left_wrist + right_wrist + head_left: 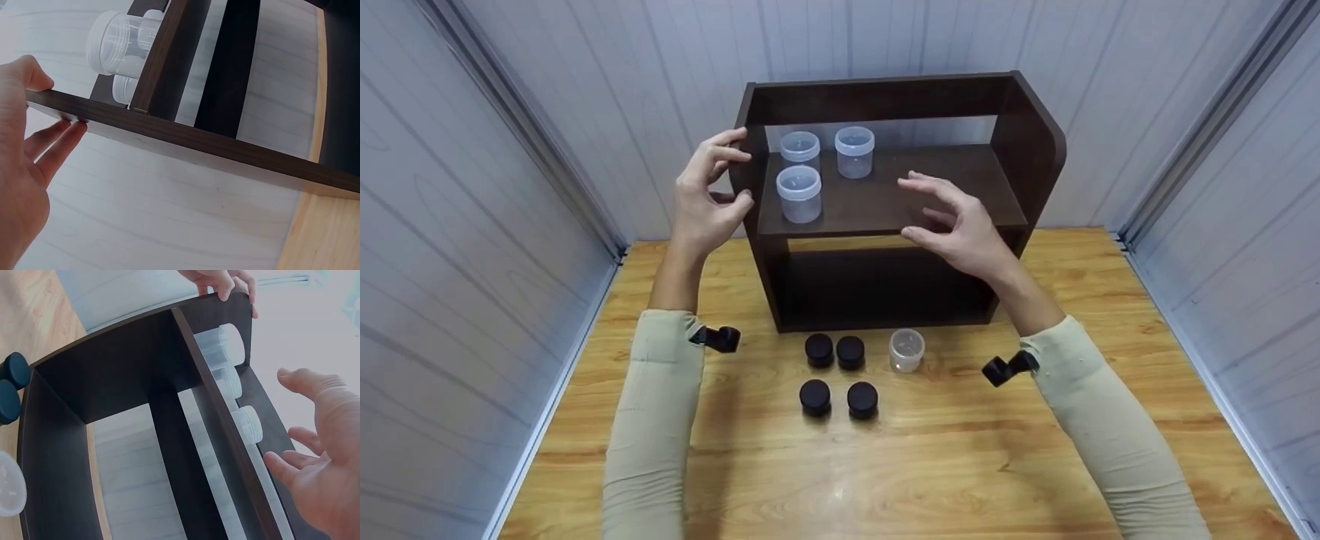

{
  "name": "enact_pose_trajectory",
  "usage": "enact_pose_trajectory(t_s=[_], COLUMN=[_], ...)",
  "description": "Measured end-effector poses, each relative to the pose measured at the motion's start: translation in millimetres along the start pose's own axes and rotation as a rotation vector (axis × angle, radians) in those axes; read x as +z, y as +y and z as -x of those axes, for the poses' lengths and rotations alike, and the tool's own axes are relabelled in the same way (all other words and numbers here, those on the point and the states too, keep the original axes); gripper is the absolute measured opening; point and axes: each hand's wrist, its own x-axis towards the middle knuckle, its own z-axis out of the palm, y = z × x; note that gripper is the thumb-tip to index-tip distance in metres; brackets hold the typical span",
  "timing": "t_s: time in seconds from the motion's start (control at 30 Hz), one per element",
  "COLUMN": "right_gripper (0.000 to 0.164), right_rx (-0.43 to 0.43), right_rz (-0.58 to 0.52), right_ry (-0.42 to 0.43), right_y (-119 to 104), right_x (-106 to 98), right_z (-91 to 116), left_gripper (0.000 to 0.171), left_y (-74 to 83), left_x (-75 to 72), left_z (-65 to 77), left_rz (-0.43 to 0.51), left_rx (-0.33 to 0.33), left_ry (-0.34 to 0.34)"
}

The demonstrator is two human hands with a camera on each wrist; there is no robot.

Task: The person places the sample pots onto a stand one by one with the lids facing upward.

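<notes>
A dark brown two-tier wooden shelf (1039, 161) stands at the back of the table. My left hand (701, 199) grips the edge of its left side panel (185, 138), thumb on one face and fingers on the other. On the upper board are three clear plastic jars with translucent lids: a front jar (800, 199), one behind it (801, 150), and another (855, 155) to their right. Over the right part of that board hovers my right hand (964, 229), fingers spread and slightly bent, holding nothing.
In front of the shelf, another clear jar (907, 351) stands on the wooden table (930, 465). Left of it are several small black round containers (862, 400), grouped in two rows. Pale panelled walls (495, 225) enclose the table at both sides and behind.
</notes>
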Motion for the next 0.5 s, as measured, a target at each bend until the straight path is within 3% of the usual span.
enact_pose_trajectory(t_s=[0.5], right_gripper=[0.057], right_rx=[-0.063], right_rz=[0.061], right_ry=[-0.096], right_y=[-7], right_x=[-8], right_z=[40], left_gripper=[0.037], left_y=[-0.1], left_x=[4.6], left_z=[3.8], left_rz=[0.053], left_rx=[0.019], left_ry=[0.018])
